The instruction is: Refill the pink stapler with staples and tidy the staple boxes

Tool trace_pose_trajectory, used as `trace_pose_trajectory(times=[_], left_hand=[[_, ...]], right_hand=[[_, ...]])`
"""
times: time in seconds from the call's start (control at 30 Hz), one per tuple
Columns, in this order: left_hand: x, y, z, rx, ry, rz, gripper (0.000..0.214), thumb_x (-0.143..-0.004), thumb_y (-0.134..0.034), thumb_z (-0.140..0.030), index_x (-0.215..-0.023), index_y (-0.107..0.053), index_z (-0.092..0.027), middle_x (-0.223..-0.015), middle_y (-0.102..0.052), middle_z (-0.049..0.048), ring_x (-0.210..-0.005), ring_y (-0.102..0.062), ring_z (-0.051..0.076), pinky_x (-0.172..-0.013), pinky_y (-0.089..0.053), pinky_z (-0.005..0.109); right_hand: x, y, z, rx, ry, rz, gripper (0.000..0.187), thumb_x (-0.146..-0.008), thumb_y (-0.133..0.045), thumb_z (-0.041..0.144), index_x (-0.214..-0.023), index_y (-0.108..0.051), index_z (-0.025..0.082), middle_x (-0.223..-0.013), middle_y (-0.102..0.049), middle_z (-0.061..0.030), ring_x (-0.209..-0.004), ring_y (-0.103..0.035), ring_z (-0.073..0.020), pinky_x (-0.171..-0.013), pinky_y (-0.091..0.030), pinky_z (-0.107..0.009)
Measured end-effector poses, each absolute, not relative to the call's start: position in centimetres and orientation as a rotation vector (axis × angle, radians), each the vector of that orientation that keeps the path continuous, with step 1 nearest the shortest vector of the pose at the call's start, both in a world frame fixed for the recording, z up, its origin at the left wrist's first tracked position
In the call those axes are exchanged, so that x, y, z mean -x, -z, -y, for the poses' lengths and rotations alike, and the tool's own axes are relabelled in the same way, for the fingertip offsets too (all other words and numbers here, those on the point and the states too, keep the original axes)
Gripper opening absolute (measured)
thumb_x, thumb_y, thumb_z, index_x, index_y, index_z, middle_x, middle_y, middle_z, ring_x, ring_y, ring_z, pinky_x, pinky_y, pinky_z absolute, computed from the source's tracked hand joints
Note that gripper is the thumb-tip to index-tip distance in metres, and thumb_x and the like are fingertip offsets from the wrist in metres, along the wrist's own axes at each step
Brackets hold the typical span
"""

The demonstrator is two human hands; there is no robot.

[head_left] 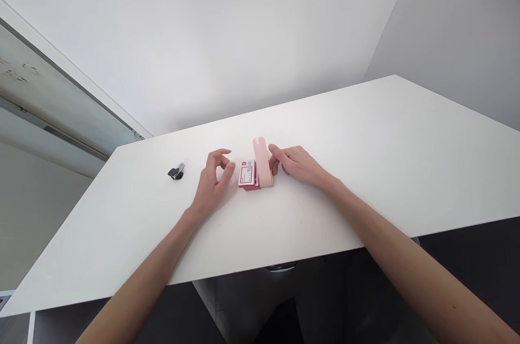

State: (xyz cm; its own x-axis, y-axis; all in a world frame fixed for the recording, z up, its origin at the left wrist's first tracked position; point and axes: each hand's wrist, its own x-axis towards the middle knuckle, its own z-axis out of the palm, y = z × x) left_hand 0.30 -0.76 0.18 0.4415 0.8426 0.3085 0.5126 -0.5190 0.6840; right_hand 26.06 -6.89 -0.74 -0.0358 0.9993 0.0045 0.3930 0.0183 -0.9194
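A pink stapler (263, 164) rests on or against small red-and-white boxes (246, 176), stacked near the middle of the table; how it is supported underneath is hidden. To the left of the boxes is my left hand (214, 177), thumb and fingers apart and curved, holding nothing. Close along the stapler's right side lies my right hand (294, 162). Its thumb is stretched out apart from the bent fingers, whose tips are near or touching the stapler's side; nothing appears gripped. Farther left sits a black-and-silver staple remover (177, 172), away from both hands.
The white table (365, 143) slants across the view, with its front edge below my forearms. A white wall (244, 35) stands behind it. At the left is a window-like panel (49, 89) with a frame. Dark floor shows under the front edge.
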Motion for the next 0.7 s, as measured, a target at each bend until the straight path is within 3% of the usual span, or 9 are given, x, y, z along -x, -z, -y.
trace_pose_trajectory(times=[0.13,0.33,0.6,0.7], left_hand=[[-0.9,-0.5,1.2,-1.999,-0.754,-1.122,0.029,-0.100,-0.058,-0.046,-0.121,-0.054,-0.028,-0.070,-0.054,-0.0063,-0.070,-0.055,0.017,-0.087,-0.049,0.037],[-1.8,-1.2,2.1,-1.995,-0.691,-1.076,0.034,-0.096,-0.065,-0.046,-0.122,-0.053,-0.028,-0.072,-0.061,-0.0064,-0.073,-0.056,0.016,-0.082,-0.047,0.033],[-1.5,-0.5,1.6,-2.071,-0.822,-1.183,0.029,-0.100,-0.057,-0.049,-0.119,-0.057,-0.027,-0.073,-0.059,-0.0038,-0.074,-0.056,0.018,-0.075,-0.046,0.033],[-0.3,-0.3,0.2,-2.271,-1.013,-1.261,0.024,-0.101,-0.056,-0.045,-0.114,-0.060,-0.026,-0.087,-0.064,0.0024,-0.090,-0.060,0.022,-0.086,-0.049,0.038]], right_hand=[[-26.0,0.6,6.9,1.498,-0.993,1.557,0.075,-0.104,-0.032,0.075,-0.077,-0.078,0.023,-0.085,-0.077,-0.0027,-0.075,-0.063,-0.0179,-0.074,-0.043,-0.032],[-26.0,0.5,6.9,1.512,-0.987,1.561,0.076,-0.104,-0.030,0.075,-0.076,-0.078,0.023,-0.086,-0.077,-0.0026,-0.076,-0.063,-0.0181,-0.076,-0.043,-0.032],[-26.0,0.8,7.0,1.495,-1.003,1.529,0.075,-0.102,-0.033,0.078,-0.076,-0.077,0.023,-0.086,-0.077,-0.0027,-0.078,-0.064,-0.0194,-0.078,-0.044,-0.033],[-26.1,0.9,7.0,1.496,-1.012,1.514,0.075,-0.101,-0.034,0.079,-0.077,-0.078,0.024,-0.086,-0.077,-0.0028,-0.079,-0.064,-0.0196,-0.078,-0.045,-0.033]])
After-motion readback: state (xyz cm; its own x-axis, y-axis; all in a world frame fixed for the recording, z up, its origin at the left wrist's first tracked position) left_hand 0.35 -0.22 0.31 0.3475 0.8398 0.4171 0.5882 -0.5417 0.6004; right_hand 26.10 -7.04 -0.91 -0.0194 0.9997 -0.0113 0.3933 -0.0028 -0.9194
